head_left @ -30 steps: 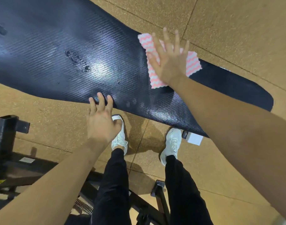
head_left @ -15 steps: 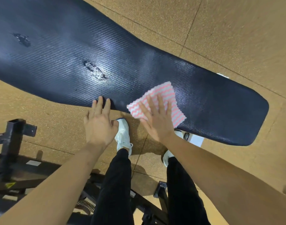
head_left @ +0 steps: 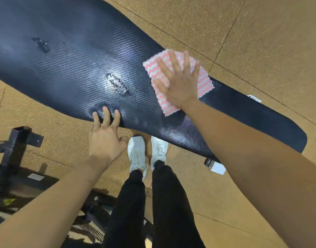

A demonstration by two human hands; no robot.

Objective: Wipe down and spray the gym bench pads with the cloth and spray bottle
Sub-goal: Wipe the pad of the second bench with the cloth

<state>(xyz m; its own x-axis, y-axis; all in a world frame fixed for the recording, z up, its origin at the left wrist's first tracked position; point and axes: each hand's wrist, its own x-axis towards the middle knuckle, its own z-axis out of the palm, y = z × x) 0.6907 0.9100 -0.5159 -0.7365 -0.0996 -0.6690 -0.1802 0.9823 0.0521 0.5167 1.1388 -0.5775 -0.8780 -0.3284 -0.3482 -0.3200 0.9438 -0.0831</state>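
A long black bench pad (head_left: 67,68) with a woven texture runs from upper left to lower right. A torn patch (head_left: 117,85) shows near its middle and a second one (head_left: 41,43) further left. A pink and white zigzag cloth (head_left: 204,81) lies flat near the pad's far edge. My right hand (head_left: 178,83) presses down on it, fingers spread. My left hand (head_left: 105,138) rests on the pad's near edge, fingertips on top. No spray bottle is in view.
Brown speckled floor tiles (head_left: 261,42) surround the bench. My white shoes (head_left: 137,153) stand just under the pad's near edge. A black metal frame post (head_left: 19,142) with a spring below it stands at lower left. A small white box (head_left: 217,167) lies on the floor by the pad.
My right hand has slid the cloth from the pad's near edge back across to its far edge. My left hand has stayed on the near edge.
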